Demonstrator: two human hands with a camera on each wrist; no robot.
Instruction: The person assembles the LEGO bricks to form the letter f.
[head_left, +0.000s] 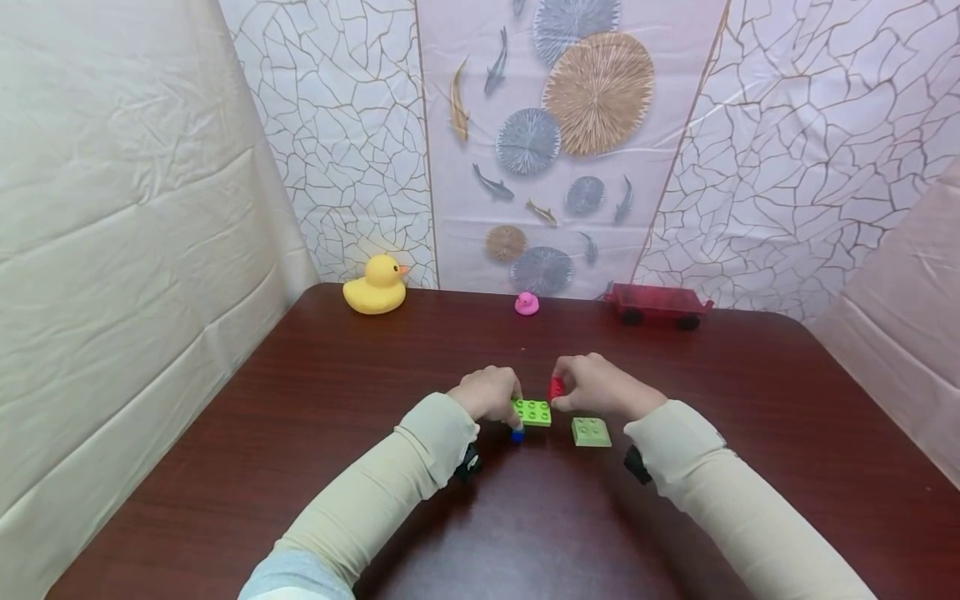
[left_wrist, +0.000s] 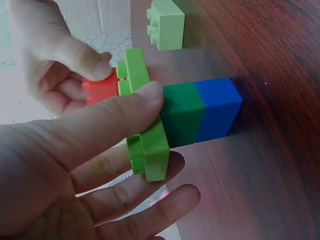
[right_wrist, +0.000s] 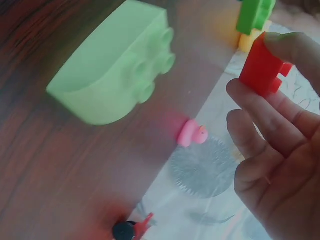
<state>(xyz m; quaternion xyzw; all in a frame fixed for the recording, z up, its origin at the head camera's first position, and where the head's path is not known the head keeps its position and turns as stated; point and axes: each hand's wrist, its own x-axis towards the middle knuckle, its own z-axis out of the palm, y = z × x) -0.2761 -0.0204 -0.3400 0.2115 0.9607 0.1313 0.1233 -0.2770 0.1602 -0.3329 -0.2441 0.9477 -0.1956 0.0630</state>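
Observation:
My left hand (head_left: 486,393) holds a flat lime-green toy brick (head_left: 534,412) by its end, thumb on one side and fingers on the other. Under that brick, in the left wrist view, a dark green brick (left_wrist: 184,114) and a blue brick (left_wrist: 219,109) form a stack. My right hand (head_left: 606,388) pinches a red brick (right_wrist: 262,66) between thumb and fingers. The red brick is close to the lime brick's studded top; I cannot tell whether they touch. A pale green brick (head_left: 591,432) with a curved side sits on the table near my right hand.
Along the table's (head_left: 315,467) back edge stand a yellow rubber duck (head_left: 375,287), a small pink duck (head_left: 527,304) and a red toy wagon (head_left: 660,304) with black wheels. Patterned cloth (head_left: 360,150) hangs behind the table.

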